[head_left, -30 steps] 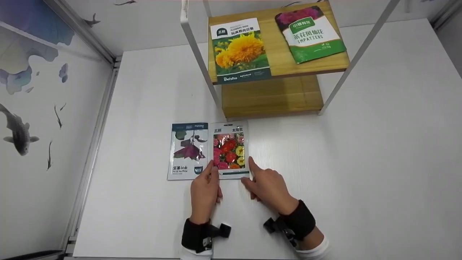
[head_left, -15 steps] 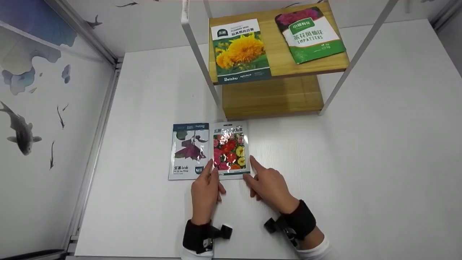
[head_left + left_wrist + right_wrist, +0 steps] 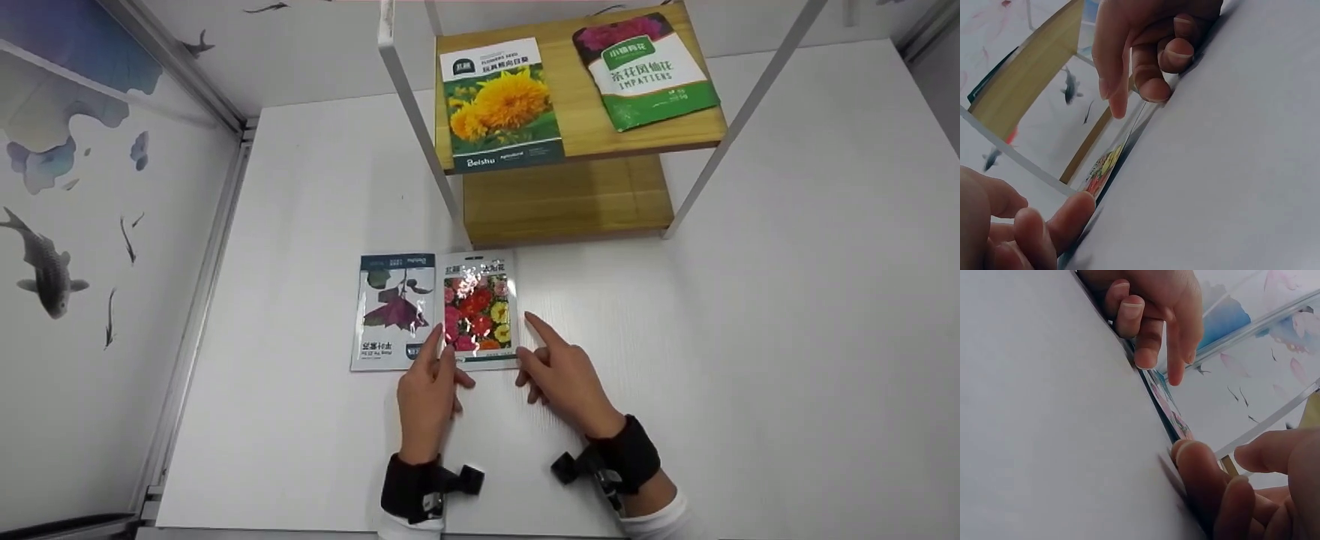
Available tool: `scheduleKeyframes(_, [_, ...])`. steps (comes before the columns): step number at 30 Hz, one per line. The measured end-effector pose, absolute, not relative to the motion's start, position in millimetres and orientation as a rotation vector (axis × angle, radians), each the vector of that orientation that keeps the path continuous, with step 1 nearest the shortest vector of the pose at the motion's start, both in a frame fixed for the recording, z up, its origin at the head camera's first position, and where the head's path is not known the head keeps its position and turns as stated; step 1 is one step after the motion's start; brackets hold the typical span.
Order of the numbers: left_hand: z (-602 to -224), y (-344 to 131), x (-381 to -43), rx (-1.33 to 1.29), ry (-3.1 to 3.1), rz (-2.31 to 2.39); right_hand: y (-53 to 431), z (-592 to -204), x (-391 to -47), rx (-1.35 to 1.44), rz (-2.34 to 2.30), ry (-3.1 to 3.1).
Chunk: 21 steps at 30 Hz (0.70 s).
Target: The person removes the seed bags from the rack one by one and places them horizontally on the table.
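Two seed packets lie side by side on the white table. The left seed packet (image 3: 393, 311) shows a purple leaf, its print upside down. On the right seed packet (image 3: 478, 311) are red, pink and yellow flowers. My left hand (image 3: 426, 397) rests over the seam between them, index finger straight and fingertips on the lower edges. My right hand (image 3: 566, 379) is at the right packet's lower right corner, index extended just beside its edge and thumb near the corner. In the left wrist view, the flowered packet (image 3: 1105, 169) appears almost edge-on between both hands.
A wooden shelf (image 3: 574, 120) with white metal uprights stands beyond the packets. On its upper board lie a yellow-flower seed packet (image 3: 501, 109) and a green-and-white impatiens packet (image 3: 649, 75). A wall (image 3: 90, 225) with painted fish rises at the left.
My right hand has shifted slightly up and right, its index now a little apart from the packet's edge. The left index reaches slightly higher. Both packets stay side by side.
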State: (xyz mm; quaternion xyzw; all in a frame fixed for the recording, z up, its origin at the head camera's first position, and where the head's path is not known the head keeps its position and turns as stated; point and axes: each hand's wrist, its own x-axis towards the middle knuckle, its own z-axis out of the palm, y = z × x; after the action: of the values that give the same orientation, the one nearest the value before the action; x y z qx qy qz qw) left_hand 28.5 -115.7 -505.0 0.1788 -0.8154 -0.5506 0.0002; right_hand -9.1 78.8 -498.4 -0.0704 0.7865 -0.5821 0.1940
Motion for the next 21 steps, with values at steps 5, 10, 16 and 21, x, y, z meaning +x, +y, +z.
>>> scheduleKeyframes(5, [-504, -115, 28, 0.565, -2.526, -1.748, 79, -490, -7, -0.148, -1.668, 2.210])
scheduleKeyframes(10, [-505, -115, 28, 0.559, -2.499, -1.772, 80, -496, -8, -0.121, -1.677, 2.225])
scheduleKeyframes(16, [-489, -116, 30, 0.569, -2.490, -1.805, 82, -496, -9, -0.112, -1.752, 2.241])
scheduleKeyframes(21, [-462, -111, 30, 0.549, -2.477, -1.839, 84, -476, -9, -0.156, -1.897, 2.227])
